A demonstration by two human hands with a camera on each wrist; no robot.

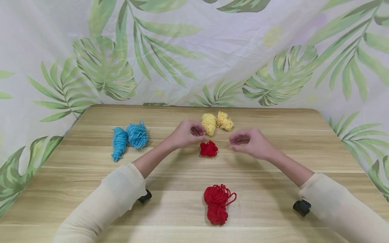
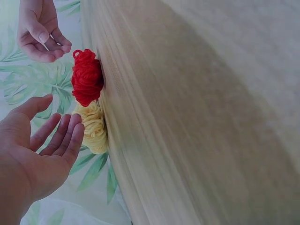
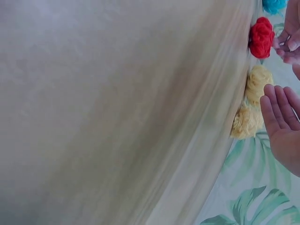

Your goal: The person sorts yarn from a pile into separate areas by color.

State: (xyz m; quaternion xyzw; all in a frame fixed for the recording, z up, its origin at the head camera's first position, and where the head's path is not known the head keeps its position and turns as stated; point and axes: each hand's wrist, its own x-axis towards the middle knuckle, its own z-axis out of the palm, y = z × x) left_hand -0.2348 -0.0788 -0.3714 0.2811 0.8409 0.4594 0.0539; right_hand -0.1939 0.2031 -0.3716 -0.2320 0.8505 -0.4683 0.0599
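Red yarn (image 1: 208,149), the small knotted bundle, lies on the tabletop (image 1: 261,216) between the two hands, just in front of a pair of yellow ones. Neither hand has hold of anything. From the head I see the left hand (image 1: 188,134) with its fingers bent and its thumb apart from them, close to the taller yellow bundle (image 1: 209,123); whether a fingertip brushes that yarn I can't tell. The right hand (image 1: 250,143) hovers to the other side of the red, clear of it, with a gap between thumb and fingers.

Each wrist camera gives what the head view hides: the palms. On the left wrist view the left palm is turned to the lens, loosely open, the fingers overlapping a bit of yellow. The right wrist view shows the right palm bare, its fingers extended, beside both yellow bundles, the second (image 1: 225,121) included, with a scrap of blue at the top edge.

Only from the head do I get the big red bundle (image 1: 217,205), nearer the person, and the whole blue pair, one slim (image 1: 120,143), one round (image 1: 137,135), over to the left. Both forearms slant inward over the wood, cream sleeves (image 1: 121,185) stopping short of the wrists, and leaf-printed cloth (image 1: 170,50) hangs behind.
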